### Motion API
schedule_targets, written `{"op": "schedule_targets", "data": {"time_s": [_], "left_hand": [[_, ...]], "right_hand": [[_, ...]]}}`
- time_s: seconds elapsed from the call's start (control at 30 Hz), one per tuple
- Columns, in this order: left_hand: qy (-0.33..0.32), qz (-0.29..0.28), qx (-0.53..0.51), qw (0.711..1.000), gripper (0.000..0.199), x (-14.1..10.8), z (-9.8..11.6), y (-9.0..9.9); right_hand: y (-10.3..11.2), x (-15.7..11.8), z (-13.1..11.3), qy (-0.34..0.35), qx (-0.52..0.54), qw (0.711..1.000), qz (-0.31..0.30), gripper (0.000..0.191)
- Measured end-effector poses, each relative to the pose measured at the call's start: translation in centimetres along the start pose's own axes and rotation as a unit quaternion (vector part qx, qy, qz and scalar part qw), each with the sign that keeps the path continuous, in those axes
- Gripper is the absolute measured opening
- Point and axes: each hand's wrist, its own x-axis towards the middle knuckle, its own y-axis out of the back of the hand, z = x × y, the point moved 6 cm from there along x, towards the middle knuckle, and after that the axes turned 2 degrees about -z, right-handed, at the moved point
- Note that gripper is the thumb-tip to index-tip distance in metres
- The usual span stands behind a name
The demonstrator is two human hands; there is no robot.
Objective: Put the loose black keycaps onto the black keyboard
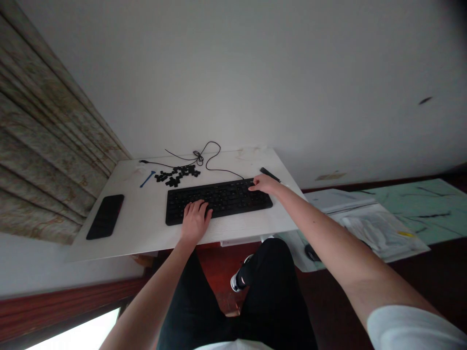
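Head view, stock check: what lies under the hands?
— One black keyboard [219, 201], flat on a white desk [146, 238], centred near the desk's front edge.

Condition of the left hand [195, 221]?
— Resting on the keyboard's lower middle keys, fingers curved and lightly spread, not clenched. Whether they grasp a single key, I cannot tell.

And the right hand [264, 183]?
— At the keyboard's far right corner, fingers extended and released, fingertips touching its upper edge. A black pen [270, 174] lies just beyond them.

Remaining desk items?
— Loose black keycaps [177, 176] in a heap just past the keyboard's left half; a blue plastic tool [147, 179] beside that heap; a looped black cable [213, 158] reaching the keyboard's far edge; a black smartphone [105, 217] well left of the keyboard.

Off the desk?
— A pleated curtain [44, 131] at left; papers [379, 231] on the floor at right.
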Motion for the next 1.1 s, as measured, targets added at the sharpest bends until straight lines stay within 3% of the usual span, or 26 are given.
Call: {"op": "schedule_targets", "data": {"time_s": [0.27,0.37,0.5,0.67,0.8,0.93,1.03,1.1], "left_hand": [[0.001,-0.001,-0.008,1.000,0.028,-0.1,-0.2,0.1],[-0.001,-0.001,-0.013,1.000,0.028,-0.2,-0.2,0.3],[-0.001,0.006,-0.015,1.000,0.028,-0.2,-0.2,0.3],[0.004,0.001,-0.014,1.000,0.027,-0.2,-0.1,0.1],[0.009,0.002,-0.031,0.999,0.027,-0.3,-0.3,0.0],[0.047,0.029,-0.054,0.997,0.026,1.1,-3.3,1.3],[0.122,0.049,-0.019,0.991,0.028,3.4,-7.6,2.9],[0.184,0.027,0.026,0.982,0.030,5.1,-10.5,3.6]], "right_hand": [[0.4,-1.2,-0.6,-0.012,-0.010,1.000,0.023,0.034],[1.4,-2.5,-0.1,-0.026,0.043,0.992,0.117,0.037],[2.0,-4.9,2.1,-0.071,0.073,0.953,0.284,0.044],[-0.2,-7.5,4.5,-0.083,0.120,0.914,0.379,0.046],[-1.5,-8.3,4.9,-0.056,0.172,0.894,0.410,0.047],[-1.5,-8.0,4.9,-0.051,0.191,0.890,0.411,0.049],[-1.3,-7.9,4.9,-0.051,0.196,0.891,0.407,0.049],[-1.3,-7.9,4.9,-0.050,0.200,0.889,0.409,0.049]]}}
